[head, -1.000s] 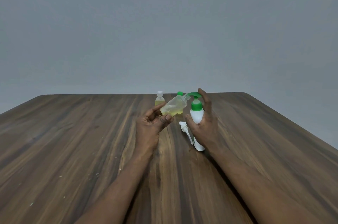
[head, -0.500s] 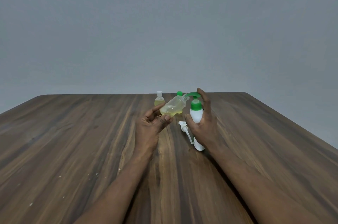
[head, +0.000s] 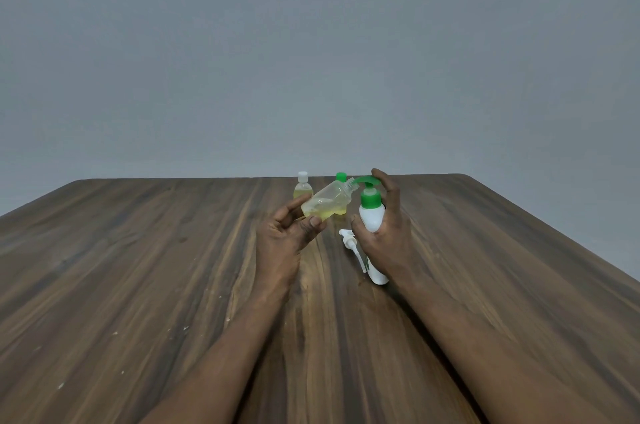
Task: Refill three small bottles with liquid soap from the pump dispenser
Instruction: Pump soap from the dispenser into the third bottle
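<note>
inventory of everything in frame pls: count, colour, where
table: 1, dark brown wood, lower frame
wall: 1, grey, behind table
pump dispenser: 1, white, green pump, right of centre
open bottle: 1, clear, yellowish liquid, tilted, neck at dispenser nozzle
white-capped bottle: 1, yellowish liquid, standing, far side
green-capped bottle: 1, mostly hidden behind open bottle
loose pump top: 1, white, lying beside dispenser
left hand: holds open bottle
right hand: grips dispenser, finger on pump
</note>
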Available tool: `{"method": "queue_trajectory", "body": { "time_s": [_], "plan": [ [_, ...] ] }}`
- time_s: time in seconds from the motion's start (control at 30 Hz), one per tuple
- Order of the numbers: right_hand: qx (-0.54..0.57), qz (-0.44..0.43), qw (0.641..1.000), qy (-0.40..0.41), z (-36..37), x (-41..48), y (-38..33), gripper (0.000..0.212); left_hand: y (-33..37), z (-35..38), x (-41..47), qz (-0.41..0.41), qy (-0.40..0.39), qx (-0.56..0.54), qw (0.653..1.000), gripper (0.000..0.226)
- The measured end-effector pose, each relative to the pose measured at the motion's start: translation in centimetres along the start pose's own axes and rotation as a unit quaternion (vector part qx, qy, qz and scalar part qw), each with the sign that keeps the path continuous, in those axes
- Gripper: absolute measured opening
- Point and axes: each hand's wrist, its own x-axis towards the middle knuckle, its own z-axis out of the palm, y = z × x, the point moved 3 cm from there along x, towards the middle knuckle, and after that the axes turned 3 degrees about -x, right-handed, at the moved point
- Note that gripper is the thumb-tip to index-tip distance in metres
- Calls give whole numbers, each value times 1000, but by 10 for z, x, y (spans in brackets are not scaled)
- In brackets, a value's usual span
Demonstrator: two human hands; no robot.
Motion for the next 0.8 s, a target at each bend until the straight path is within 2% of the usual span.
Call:
{"method": "queue_trajectory", "body": {
  "time_s": [0.2,0.43,0.57,0.8],
  "plan": [
    [-21,-27,999,-6,-1,-1,-3,87,1,-1,1,2,5,-3,1000,40],
    [3,-6,1000,9,-1,-1,2,75,-1,-1,0,-5,9,0,1000,46],
    [3,-4,1000,16,0,-1,1,71,-2,-2,0,-9,12,6,1000,43],
    [-16,-22,1000,-2,0,-1,-1,85,1,2,-2,-13,9,-21,1000,46]
  ]
}}
